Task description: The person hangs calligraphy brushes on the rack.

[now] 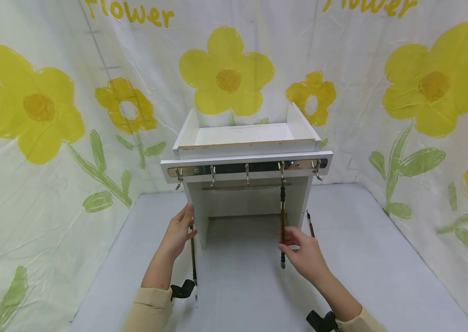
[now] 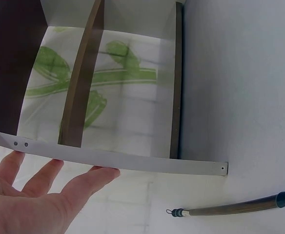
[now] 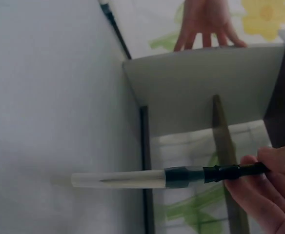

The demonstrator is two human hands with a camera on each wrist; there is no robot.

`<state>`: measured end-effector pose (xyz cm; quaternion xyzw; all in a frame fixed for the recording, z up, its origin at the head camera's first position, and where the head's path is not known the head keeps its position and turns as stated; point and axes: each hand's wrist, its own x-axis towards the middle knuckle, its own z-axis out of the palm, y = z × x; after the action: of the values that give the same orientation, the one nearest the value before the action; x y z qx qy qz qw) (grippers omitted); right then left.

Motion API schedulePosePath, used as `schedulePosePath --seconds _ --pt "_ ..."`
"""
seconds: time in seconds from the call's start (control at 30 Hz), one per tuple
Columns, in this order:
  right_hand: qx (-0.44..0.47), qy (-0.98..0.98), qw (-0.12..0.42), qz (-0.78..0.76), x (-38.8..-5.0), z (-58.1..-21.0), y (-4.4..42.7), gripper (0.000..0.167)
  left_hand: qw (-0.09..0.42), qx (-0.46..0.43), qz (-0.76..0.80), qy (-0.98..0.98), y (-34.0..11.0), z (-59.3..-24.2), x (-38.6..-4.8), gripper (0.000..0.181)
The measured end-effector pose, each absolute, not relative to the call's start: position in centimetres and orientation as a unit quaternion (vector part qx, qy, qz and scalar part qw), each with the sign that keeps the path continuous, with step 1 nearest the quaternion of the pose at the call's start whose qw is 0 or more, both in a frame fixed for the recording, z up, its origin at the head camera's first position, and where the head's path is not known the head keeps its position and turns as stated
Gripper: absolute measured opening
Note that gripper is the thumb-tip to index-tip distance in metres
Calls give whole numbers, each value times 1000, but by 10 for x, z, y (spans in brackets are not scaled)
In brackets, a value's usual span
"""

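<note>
In the head view, my right hand (image 1: 300, 249) pinches the shaft of a brown writing brush (image 1: 282, 216). The brush is upright, its top loop at the second hook (image 1: 282, 171) from the right; whether the loop is on the hook is too small to tell. A clear cap (image 3: 118, 179) covers its pale tip in the right wrist view. My left hand (image 1: 178, 230) rests its extended fingers against the left side panel (image 2: 147, 163) of a white shelf (image 1: 246, 148). Beside that panel a second writing brush (image 1: 193, 258) lies on the table.
Several metal hooks line a mirrored strip (image 1: 227, 169) across the shelf's front. Past the right panel lies another brush (image 1: 310, 223). The pale table (image 1: 238, 295) extends around the shelf. Behind it hangs a curtain with yellow flowers (image 1: 227, 80).
</note>
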<state>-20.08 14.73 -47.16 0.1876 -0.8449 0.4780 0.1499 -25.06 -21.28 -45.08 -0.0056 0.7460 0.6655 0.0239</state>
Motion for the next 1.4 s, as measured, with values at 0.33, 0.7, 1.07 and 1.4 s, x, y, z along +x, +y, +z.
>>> schedulePosePath --seconds 0.33,0.7,1.07,1.4 --pt "195 -858 124 459 -234 -476 142 13 22 -7 665 747 -213 -453 -252 82" --pt "204 -864 143 438 -243 -474 144 18 24 7 661 750 -217 -454 -253 79" --pt "185 -868 159 433 -237 -457 176 37 29 4 666 745 -216 -453 -253 78" --pt "108 -865 251 420 -238 -447 228 34 31 4 667 744 -218 -454 -254 79"
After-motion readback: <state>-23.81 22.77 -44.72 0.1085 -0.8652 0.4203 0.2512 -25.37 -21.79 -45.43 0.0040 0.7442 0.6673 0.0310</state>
